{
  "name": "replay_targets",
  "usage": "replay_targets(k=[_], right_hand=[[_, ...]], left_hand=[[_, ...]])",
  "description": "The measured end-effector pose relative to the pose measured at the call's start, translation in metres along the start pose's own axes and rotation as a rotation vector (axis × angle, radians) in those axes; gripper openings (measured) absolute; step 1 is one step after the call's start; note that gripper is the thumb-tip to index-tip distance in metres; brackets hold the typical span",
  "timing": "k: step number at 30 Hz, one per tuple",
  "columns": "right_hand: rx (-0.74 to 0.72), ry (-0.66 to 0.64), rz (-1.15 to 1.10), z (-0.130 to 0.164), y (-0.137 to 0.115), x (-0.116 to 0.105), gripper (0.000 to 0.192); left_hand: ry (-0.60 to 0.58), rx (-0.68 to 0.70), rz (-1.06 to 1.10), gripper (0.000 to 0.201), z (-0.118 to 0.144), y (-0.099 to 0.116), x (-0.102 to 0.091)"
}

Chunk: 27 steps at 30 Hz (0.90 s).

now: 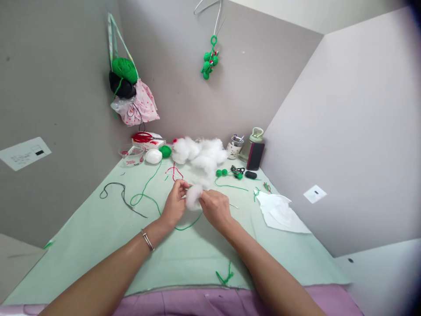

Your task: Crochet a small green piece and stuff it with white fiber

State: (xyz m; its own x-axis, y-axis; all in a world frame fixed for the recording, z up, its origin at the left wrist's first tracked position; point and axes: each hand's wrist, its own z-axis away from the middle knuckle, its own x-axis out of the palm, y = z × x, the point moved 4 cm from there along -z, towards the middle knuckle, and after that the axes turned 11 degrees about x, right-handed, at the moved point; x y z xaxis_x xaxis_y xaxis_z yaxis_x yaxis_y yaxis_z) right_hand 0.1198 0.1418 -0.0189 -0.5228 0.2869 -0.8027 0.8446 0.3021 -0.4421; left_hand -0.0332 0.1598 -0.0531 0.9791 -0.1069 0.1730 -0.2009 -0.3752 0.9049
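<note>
Both of my hands meet above the middle of the table. Between them is a loose tuft of white stuffing (194, 197), gripped at its right side by the closed fingers of my right hand (215, 207). The fingers of my left hand (176, 202) are pinched on a small green yarn piece (190, 186), mostly hidden by the fingers and the tuft. A strand of green yarn (187, 228) loops on the cloth beneath the hands. Just right of my right hand lies a thin crochet hook (233, 206), partly covered.
Behind the hands lie a heap of stuffing (200, 153), a white yarn ball (153, 156) and a green yarn ball (165, 151). Red scissors (143, 138) rest at back left. Green crocheted balls (222, 173), a bottle (255, 142) and white paper (279, 213) are on the right.
</note>
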Motion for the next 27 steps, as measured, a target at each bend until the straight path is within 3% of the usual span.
replay_targets(k=[2,8,11,15,20,27], right_hand=[[0.023,-0.05,-0.098,0.002,-0.005,-0.003,0.025],[0.142,-0.213,-0.409,0.0,-0.008,-0.005,0.036],[0.182,-0.245,-0.46,-0.003,-0.003,0.003,0.023],[0.227,-0.194,-0.398,-0.005,0.008,0.007,0.011],[0.245,-0.073,-0.18,-0.002,0.016,-0.003,0.022],[0.156,-0.06,-0.022,0.003,0.004,-0.004,0.024]], left_hand=[[0.017,0.05,-0.033,0.039,0.002,0.005,-0.001],[0.009,0.137,-0.137,0.024,0.007,0.013,-0.005],[-0.013,0.147,-0.125,0.027,0.008,0.012,-0.004],[-0.064,0.126,-0.067,0.023,0.006,0.013,-0.001],[-0.108,0.094,-0.032,0.021,0.005,0.019,0.002],[-0.087,0.071,-0.036,0.026,0.0,0.01,0.006]])
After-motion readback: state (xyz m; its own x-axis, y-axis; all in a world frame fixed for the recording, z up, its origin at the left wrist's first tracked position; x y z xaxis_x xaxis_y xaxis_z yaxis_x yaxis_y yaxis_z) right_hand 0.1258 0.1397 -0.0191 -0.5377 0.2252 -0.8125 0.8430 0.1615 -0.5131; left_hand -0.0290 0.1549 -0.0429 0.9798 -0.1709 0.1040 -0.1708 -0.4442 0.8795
